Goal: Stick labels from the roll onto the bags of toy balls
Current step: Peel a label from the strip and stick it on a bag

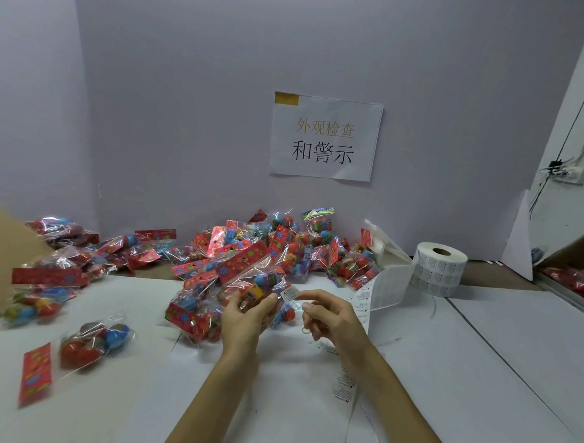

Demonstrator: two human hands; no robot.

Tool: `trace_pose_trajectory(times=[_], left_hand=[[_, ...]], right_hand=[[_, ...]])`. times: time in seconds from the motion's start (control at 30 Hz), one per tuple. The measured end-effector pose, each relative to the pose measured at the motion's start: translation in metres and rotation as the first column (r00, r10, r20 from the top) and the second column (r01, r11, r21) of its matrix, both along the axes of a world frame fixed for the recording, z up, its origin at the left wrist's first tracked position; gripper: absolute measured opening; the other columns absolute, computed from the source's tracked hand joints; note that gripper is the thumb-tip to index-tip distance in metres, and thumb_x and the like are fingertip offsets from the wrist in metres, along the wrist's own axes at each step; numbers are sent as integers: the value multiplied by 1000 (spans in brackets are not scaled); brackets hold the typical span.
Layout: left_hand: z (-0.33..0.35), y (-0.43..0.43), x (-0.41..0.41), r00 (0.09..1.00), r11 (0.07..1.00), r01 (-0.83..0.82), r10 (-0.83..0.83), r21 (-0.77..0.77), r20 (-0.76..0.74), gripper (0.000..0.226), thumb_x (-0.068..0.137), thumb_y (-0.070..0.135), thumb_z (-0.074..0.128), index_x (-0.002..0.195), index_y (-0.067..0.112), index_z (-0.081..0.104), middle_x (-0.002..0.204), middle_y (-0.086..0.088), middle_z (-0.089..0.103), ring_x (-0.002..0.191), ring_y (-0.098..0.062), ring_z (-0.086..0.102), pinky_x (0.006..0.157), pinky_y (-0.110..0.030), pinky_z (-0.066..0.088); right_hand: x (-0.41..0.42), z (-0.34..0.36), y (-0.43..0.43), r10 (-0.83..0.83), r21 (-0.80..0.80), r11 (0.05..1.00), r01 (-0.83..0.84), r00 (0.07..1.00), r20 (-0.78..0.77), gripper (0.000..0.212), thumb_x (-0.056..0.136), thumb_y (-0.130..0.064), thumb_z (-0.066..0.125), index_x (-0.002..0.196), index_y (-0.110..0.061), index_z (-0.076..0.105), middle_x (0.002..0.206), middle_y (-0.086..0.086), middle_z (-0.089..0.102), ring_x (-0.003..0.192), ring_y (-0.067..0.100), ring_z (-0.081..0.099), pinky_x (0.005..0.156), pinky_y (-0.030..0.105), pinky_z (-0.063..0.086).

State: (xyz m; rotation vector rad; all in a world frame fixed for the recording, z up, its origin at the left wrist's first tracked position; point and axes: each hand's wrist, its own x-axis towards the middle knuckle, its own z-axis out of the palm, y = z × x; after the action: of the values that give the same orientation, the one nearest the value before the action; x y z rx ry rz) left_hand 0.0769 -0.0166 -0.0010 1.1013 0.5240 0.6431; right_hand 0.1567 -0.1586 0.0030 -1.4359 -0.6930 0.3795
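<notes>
My left hand grips a clear bag of toy balls with a red header card, lifted above the table. My right hand pinches a small white label at the bag's right side, just touching it. The label roll stands at the right, and its backing strip trails down toward me past my right wrist. A big pile of bags lies behind my hands against the wall.
More bags lie at the left, one near the front left. A cardboard box flap stands at the far left. A paper sign hangs on the grey wall. White paper covers the table.
</notes>
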Motion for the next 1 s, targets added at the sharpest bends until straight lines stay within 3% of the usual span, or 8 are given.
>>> trace_pose_trajectory(times=[0.13,0.4,0.7,1.0], left_hand=[[2,-5,-1,999,997,50,-49,54,-15,39,85,1,77,122,6,66,112,-16,74,108,-35,70,102,-50,54],[4,-6,-2,998,994,53,-50,93,-31,44,84,1,77,126,7,64,114,-15,72,110,-34,67,103,-50,53],[7,-6,-4,997,995,58,-54,76,-61,53,83,0,78,133,8,61,120,-15,70,114,-36,65,106,-53,51],[8,-7,-6,997,997,41,-36,71,-70,48,83,0,79,126,11,62,110,-9,72,108,-31,67,98,-45,54]], right_hand=[[0,-1,0,-12,-26,1000,13,999,44,19,97,-10,62,110,-16,76,67,6,58,57,17,47,60,27,43],[1,-2,1,-49,-51,997,53,995,86,20,97,-10,62,110,-18,75,65,6,60,58,18,48,56,25,44],[2,-6,2,-76,-98,991,94,982,175,20,97,-9,63,114,-18,71,62,-1,63,51,6,52,54,23,45],[4,-13,4,-101,-181,969,166,941,323,28,95,-18,67,113,-40,65,67,-5,65,64,4,63,59,23,50]])
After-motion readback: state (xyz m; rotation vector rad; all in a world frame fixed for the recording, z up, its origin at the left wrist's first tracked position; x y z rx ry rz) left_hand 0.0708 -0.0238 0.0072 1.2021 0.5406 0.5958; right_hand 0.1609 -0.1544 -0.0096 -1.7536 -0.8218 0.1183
